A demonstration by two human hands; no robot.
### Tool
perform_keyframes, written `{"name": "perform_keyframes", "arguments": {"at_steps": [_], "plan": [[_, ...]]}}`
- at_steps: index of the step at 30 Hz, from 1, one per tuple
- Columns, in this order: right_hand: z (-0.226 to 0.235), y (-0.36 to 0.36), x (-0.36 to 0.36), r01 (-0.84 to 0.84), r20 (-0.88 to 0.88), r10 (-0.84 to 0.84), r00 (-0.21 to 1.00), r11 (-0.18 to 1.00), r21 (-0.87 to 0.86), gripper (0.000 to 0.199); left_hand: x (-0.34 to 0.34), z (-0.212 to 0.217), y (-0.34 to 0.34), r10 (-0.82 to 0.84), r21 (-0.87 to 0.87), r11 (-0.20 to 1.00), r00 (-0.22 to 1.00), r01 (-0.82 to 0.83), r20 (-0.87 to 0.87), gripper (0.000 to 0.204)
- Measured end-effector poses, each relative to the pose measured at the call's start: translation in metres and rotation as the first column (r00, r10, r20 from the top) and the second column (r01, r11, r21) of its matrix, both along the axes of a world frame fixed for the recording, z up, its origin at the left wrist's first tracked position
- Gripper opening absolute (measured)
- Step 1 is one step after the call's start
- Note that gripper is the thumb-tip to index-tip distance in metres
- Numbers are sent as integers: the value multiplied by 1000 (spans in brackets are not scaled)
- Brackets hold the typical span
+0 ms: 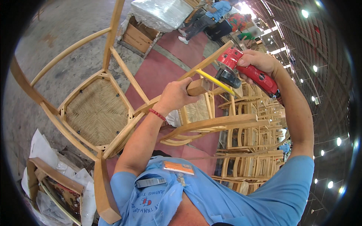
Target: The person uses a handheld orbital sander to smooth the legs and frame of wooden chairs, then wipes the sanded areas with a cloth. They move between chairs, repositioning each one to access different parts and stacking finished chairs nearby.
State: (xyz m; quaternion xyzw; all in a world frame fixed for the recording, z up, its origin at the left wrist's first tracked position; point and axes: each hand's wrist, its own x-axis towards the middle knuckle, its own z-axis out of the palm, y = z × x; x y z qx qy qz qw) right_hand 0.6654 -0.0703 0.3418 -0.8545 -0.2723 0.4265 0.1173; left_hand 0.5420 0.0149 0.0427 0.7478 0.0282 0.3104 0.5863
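My left hand [174, 95], with a red beaded bracelet at its wrist, is closed round a squared wooden chair leg [198, 87] near its end. That leg appears to belong to the tipped wooden chair at my left, whose woven seat [96, 109] shows its underside. In my right hand [259, 61] is a red power sander [258, 77], gripped by its body. Its thin yellow disc [214, 80] appears nearly edge-on, close to the leg's end. Whether disc and wood touch, I cannot tell.
A second chair with a woven seat [197, 111] stands beyond my left forearm. Rows of wooden chairs [245, 141] fill the right side. At lower left lies an open cardboard box [56, 173] with wrapping. A wrapped carton [139, 35] and a person in blue [215, 13] are farther off.
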Motion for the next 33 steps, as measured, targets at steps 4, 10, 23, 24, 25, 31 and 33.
{"name": "perform_keyframes", "arguments": {"at_steps": [4,10,23,24,25,31,33], "plan": [[3,-19,2,61,-53,-63,997,998,-31,40,0,1,0,-12,6,1000,999,13,-34,44],[17,-32,8,73,-32,-74,997,997,-23,39,-2,3,0,10,5,1000,1000,-10,-26,42],[9,-74,5,104,-72,-90,993,971,216,41,-13,19,6,-189,-211,962,980,173,-61,46],[13,-78,6,95,-51,-84,995,955,281,41,-15,23,7,-219,-225,951,976,210,-16,45],[16,-78,9,100,-10,-103,995,937,335,42,-16,28,8,-237,-244,942,972,231,8,44],[34,-36,29,61,7,-104,995,636,769,37,-12,58,8,-293,-176,936,952,305,89,29],[33,-4,38,73,28,-193,981,500,863,35,-9,63,7,-308,-64,946,944,317,115,21]]}}
